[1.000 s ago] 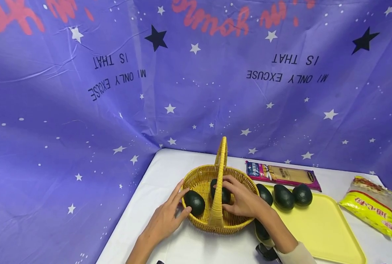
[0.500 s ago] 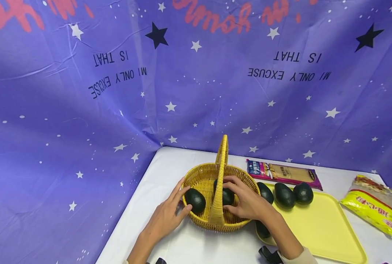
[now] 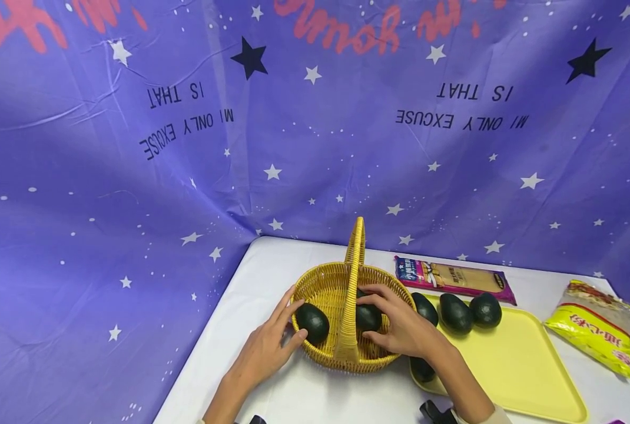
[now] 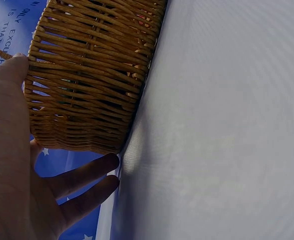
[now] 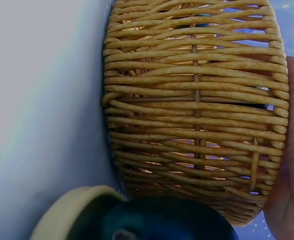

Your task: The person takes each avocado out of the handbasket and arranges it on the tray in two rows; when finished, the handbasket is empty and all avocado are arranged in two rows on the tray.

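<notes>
A yellow wicker basket (image 3: pixel 322 277) with a tall handle stands on the white table, two dark green avocados inside it. One avocado (image 3: pixel 312 324) lies at its left side. Next to that one, my left hand (image 3: pixel 264 347) rests with thumb and fingers spread against the rim; the left wrist view shows two straight fingers (image 4: pixel 89 175) beside the wicker wall. My right hand (image 3: pixel 405 321) reaches over the right rim and holds the other avocado (image 3: pixel 369 318) between thumb and fingers, just right of the handle. Part of that fruit is hidden behind fingers and handle.
A yellow tray (image 3: pixel 511 365) right of the basket bears several avocados (image 3: pixel 456 315) along its left and back edges. Behind it lies a flat noodle packet (image 3: pixel 455 280). A yellow bag (image 3: pixel 598 330) is at the far right. A purple star-printed cloth (image 3: pixel 315 135) hangs behind.
The right hand has shifted slightly right inside the basket, bringing its avocado from behind the handle to the handle's right side. The left hand stays at the rim.
</notes>
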Tool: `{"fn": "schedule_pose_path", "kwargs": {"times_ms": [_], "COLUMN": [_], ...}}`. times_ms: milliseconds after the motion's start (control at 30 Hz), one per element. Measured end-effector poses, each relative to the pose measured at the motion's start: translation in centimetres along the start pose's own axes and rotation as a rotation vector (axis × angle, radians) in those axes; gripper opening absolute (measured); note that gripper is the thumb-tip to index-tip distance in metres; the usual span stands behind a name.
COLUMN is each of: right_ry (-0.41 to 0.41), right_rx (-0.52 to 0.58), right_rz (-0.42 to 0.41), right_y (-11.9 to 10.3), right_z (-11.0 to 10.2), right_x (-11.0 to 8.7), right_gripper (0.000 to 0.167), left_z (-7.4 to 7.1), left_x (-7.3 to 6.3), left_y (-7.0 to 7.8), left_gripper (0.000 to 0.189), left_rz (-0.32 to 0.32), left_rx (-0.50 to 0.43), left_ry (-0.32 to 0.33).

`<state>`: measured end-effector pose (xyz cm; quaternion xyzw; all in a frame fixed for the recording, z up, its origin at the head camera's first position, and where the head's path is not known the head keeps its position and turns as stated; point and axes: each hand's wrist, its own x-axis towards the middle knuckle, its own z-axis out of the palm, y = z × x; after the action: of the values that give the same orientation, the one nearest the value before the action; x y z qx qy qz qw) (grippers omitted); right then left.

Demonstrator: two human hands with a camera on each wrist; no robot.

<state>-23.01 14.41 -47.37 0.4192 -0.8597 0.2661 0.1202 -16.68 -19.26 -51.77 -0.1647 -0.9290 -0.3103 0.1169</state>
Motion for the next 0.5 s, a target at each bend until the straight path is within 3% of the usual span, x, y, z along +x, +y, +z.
{"fn": "schedule_pose_path", "kwargs": {"times_ms": [500], "right_ry": [0.048], "right_rx": [0.003], "right_rz": [0.017], "right_y": [-0.5], "right_z": [-0.9], "right_x": [-1.3], "right_gripper": [0.072], "left_z": [0.0], "left_x": [-0.1], "left_y": [0.1], "left_gripper": [0.063], "left_rz": [-0.014], "left_rx": [-0.007], "left_ry": [-0.009]}}
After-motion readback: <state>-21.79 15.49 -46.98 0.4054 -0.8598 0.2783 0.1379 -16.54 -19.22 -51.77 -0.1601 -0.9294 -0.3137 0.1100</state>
